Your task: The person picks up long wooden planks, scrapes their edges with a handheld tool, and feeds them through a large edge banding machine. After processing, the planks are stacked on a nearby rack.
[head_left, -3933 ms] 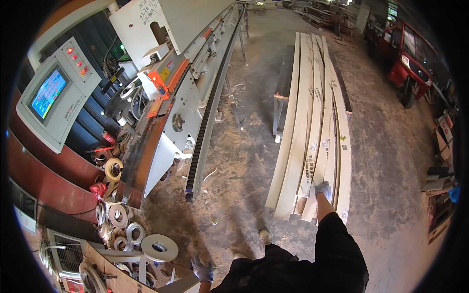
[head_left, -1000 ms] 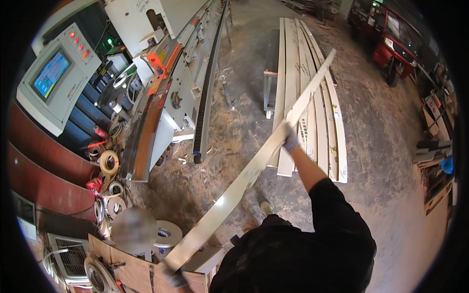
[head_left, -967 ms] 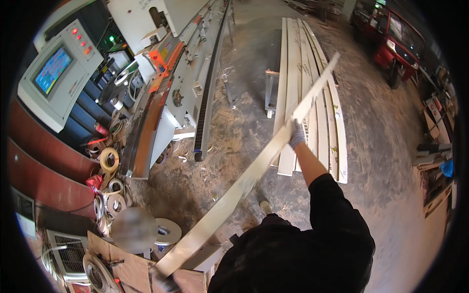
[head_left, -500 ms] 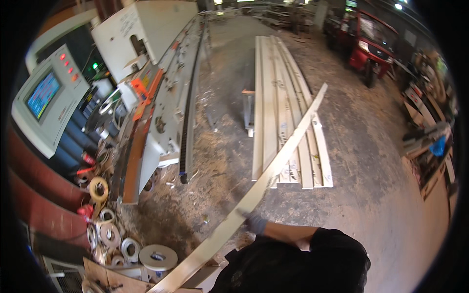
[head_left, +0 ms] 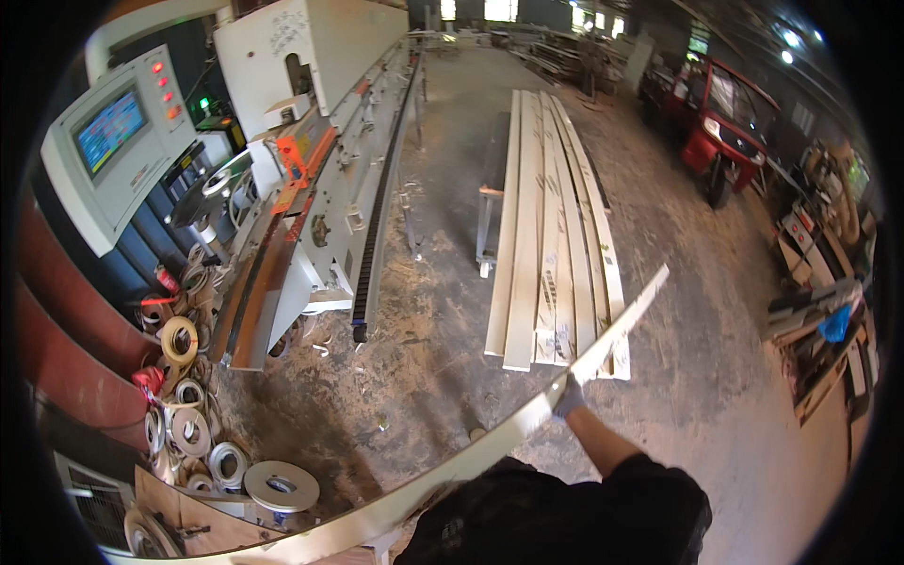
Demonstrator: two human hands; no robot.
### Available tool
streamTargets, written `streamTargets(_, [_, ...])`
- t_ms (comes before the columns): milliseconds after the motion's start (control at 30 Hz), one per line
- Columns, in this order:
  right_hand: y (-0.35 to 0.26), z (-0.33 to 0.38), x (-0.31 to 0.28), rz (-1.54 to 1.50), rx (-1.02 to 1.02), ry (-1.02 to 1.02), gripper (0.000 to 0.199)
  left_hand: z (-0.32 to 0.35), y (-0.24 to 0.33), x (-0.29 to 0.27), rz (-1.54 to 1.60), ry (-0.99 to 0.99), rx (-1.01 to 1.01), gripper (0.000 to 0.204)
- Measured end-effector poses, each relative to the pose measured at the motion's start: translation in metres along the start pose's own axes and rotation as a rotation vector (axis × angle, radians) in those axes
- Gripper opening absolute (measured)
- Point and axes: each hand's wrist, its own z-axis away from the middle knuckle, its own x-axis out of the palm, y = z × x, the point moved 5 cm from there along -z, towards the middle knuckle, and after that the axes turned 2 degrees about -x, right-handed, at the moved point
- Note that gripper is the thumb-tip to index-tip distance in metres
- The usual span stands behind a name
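A long, thin white board runs slantwise across my front, from its far tip near the board stack down to the lower left edge of the picture. My right hand, in a grey glove, grips the board about a third of the way from its far tip. My left hand is not visible; the board's near end leaves the picture at the lower left. Just beyond the board's tip lies a stack of similar long white boards, resting lengthwise on a low metal stand.
A long white edge-banding machine with a control screen stands to the left. Rolls of banding tape lie heaped at its near end. A red vehicle is parked at the far right, with shelves of clutter beside it. Sawdust covers the concrete floor.
The board has swung off the stack and now crosses low in front of me, with its tip beside the stack's near end. My right hand still grips it.
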Motion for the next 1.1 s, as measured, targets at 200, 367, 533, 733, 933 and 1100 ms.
streamTargets(200, [0.035,0.035,-0.004,0.085,0.005,-0.229,0.051,-0.073,0.068,-0.115,-0.024,0.156,0.1,0.052])
streamTargets(367, [0.014,0.083,0.069,0.239,-0.015,-0.464,0.052,-0.034,0.097,-0.229,0.141,0.162,0.265,0.048])
streamTargets(533, [0.051,0.159,0.151,0.38,0.109,-0.581,0.053,0.11,0.01,-0.146,0.24,0.101,0.187,0.048])
streamTargets(733, [0.12,0.21,0.199,0.397,0.421,-1.011,0.049,0.186,-0.001,-0.049,-0.424,0.095,0.451,0.032])
streamTargets(933, [0.065,0.108,0.288,0.377,0.097,-0.547,0.062,0.17,0.035,-0.148,0.245,0.423,0.462,0.038])
streamTargets(1100, [0.191,0.111,0.274,0.6,0.428,-1.005,0.07,0.125,0.071,-0.248,0.271,0.546,0.347,0.054])
